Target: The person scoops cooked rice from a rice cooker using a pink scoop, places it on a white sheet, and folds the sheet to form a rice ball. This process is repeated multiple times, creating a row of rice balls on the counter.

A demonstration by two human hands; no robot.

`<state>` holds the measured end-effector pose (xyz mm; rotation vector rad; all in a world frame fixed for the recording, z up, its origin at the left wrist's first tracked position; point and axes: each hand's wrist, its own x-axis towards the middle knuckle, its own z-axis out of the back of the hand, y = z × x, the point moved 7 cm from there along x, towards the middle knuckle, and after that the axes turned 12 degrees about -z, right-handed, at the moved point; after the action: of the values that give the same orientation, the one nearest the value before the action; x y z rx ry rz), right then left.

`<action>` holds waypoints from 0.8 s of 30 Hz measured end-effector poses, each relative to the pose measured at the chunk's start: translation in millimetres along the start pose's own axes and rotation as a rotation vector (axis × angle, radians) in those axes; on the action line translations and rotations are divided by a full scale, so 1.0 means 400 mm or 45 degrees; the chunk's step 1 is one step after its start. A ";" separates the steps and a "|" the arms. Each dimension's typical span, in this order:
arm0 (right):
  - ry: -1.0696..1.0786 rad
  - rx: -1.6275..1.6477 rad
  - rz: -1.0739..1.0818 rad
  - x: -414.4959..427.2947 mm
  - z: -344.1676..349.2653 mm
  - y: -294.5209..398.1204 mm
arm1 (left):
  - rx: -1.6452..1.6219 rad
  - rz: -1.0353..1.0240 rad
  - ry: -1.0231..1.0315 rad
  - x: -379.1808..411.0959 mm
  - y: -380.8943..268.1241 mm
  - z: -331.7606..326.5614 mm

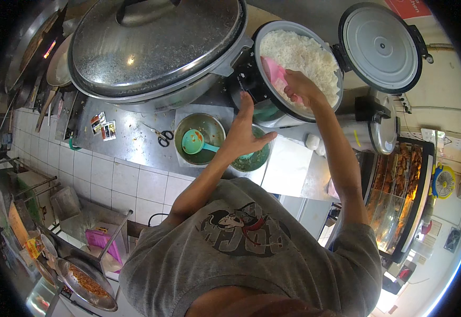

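My right hand (301,89) grips a pink plastic rice paddle (272,70), its blade against the cooked white rice (307,53) at the near left side of a large, uncovered rice cooker (259,47). Nothing is held in my left hand (241,138), whose fingers are spread beside the cooker's near side. Below and beyond it are two metal bowls. The left bowl (214,130) holds a green ladle (193,141) with orange residue; the right bowl (260,160) is partly hidden by my hand and contains something greenish.
A huge lidded pot (155,51) stands left of the cooker, whose hinged lid (381,45) tilts back at right. Black-handled scissors (165,138) and small sachets (108,130) lie on the steel counter (131,152). Farther right are another lidded pot (385,126) and a lit food display case (399,198).
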<state>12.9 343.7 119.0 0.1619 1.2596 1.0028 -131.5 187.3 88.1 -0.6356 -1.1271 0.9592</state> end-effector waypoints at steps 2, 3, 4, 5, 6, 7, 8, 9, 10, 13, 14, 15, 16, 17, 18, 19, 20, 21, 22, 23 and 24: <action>-0.034 -0.169 0.028 0.033 -0.004 0.014 | 0.005 -0.019 0.004 0.001 0.001 -0.006; -0.048 -0.255 0.038 0.041 -0.008 0.017 | 0.008 -0.018 0.002 0.000 0.003 -0.006; -0.014 -0.270 0.012 0.036 -0.006 0.008 | 0.012 -0.018 0.000 0.002 0.008 -0.005; 0.020 -0.286 -0.013 0.028 0.006 -0.003 | 0.016 -0.018 -0.003 -0.001 0.011 -0.004; 0.051 -0.308 -0.029 0.022 0.021 0.000 | -0.023 -0.026 -0.004 0.000 0.013 -0.004; 0.118 -0.259 -0.100 0.010 0.028 0.004 | -0.056 -0.031 -0.012 -0.002 0.014 0.000; 0.185 -0.211 -0.171 -0.010 0.033 0.012 | -0.088 -0.036 -0.020 -0.003 0.016 0.005; 0.246 -0.155 -0.251 -0.024 0.043 0.006 | -0.093 -0.041 -0.009 -0.004 0.014 0.004; 0.268 -0.130 -0.287 -0.007 0.055 -0.005 | -0.098 -0.046 0.001 -0.003 0.012 0.001; 0.317 0.128 -0.351 0.027 0.037 -0.035 | -0.110 -0.021 0.040 0.001 0.008 0.000; 0.279 0.053 -0.293 0.023 0.047 -0.041 | -0.116 -0.006 0.057 0.001 0.007 -0.002; 0.251 -0.024 -0.228 0.000 0.042 -0.033 | -0.105 -0.002 0.063 -0.003 0.009 0.001; 0.224 -0.108 -0.155 -0.022 0.039 -0.011 | -0.089 0.002 0.060 -0.006 0.011 0.004; 0.212 -0.118 -0.135 -0.045 0.036 0.011 | -0.075 0.005 0.057 -0.005 0.013 0.008; 0.192 -0.114 -0.129 -0.078 0.037 0.020 | -0.044 0.023 0.071 -0.004 0.010 0.007; 0.171 -0.110 -0.122 -0.093 0.036 0.023 | -0.013 0.041 0.084 0.000 0.006 0.007; 0.217 -0.069 -0.114 -0.074 0.021 0.018 | 0.019 0.059 0.097 0.002 0.004 0.006; 0.249 -0.014 -0.106 -0.038 0.014 0.003 | 0.011 0.060 0.103 0.004 0.002 0.001; 0.284 0.034 -0.097 -0.002 0.011 -0.008 | 0.005 0.063 0.101 0.006 0.002 -0.002; 0.341 0.196 -0.158 0.030 0.015 -0.029 | -0.003 0.065 0.105 0.006 0.003 -0.008; 0.409 0.351 -0.212 0.052 0.004 -0.032 | 0.047 0.057 0.111 0.007 0.004 -0.007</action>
<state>20.1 351.5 97.1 0.1081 1.6763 0.7261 -129.0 190.4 87.3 -0.6687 -1.0194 0.9797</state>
